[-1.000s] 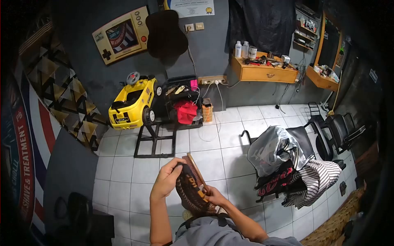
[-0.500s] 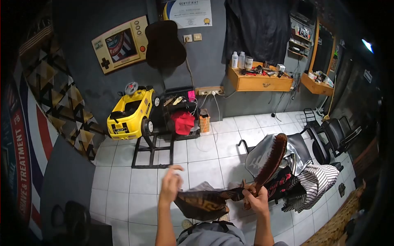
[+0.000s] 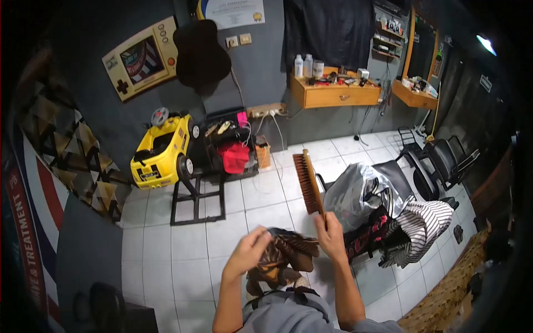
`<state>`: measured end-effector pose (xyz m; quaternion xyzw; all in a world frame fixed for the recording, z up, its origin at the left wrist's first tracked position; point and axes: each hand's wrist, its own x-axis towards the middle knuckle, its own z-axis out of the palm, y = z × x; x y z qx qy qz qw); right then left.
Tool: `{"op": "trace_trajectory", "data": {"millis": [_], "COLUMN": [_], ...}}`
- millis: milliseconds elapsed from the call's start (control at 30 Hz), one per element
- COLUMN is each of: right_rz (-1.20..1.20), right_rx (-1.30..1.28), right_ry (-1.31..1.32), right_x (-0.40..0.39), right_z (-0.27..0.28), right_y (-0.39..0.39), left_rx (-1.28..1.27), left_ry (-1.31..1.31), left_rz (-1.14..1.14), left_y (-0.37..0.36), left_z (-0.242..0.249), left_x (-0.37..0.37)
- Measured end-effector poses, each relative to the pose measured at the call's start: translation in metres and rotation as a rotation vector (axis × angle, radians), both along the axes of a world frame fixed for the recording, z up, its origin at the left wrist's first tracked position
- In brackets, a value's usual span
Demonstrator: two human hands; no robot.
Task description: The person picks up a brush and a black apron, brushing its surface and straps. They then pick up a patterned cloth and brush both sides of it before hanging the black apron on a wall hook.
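Brush (image 3: 308, 182): gripped by its handle in the right hand (image 3: 331, 233), raised bristles-left above the cloth (image 3: 286, 252). Cloth: brown patterned, bunched, pinched in the left hand (image 3: 248, 254) just beside the right. Progress: brush lifted clear of cloth; brushing judged unfinished.

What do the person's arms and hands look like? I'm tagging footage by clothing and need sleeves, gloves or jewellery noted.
Both forearms are bare to the elbow, with no sleeves reaching them. The left hand and right hand wear no gloves; no watch, ring or bracelet shows. Grey clothing covers the body below.
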<state>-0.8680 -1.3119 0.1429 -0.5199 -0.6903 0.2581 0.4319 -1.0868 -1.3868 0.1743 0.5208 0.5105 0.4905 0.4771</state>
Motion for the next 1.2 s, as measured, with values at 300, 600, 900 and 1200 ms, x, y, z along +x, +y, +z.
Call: {"op": "trace_trajectory", "data": {"millis": [300,600,900,1200], "right_rz": [0.46,0.584,0.285,0.594], "right_rx": [-0.437,-0.681,-0.874,-0.372], "right_ry": [0.569,-0.801,0.693,0.202], "right_x": [-0.06,0.037,-0.019,-0.097], "right_z": [-0.113,-0.287,-0.111,-0.126], "right_y": [-0.088,-0.078,-0.03,-0.059], "left_rx": [-0.038,0.155,0.05,0.178], "left_ry": [-0.526,-0.684,-0.567,-0.472], "left_rz": [0.271,0.338,0.384,0.325], "left_y": [0.009,-0.001,0.01,0.024], "left_z": [0.026,0.062,0.049,0.077], "left_x": [0.016,-0.019,-0.016,-0.001]}}
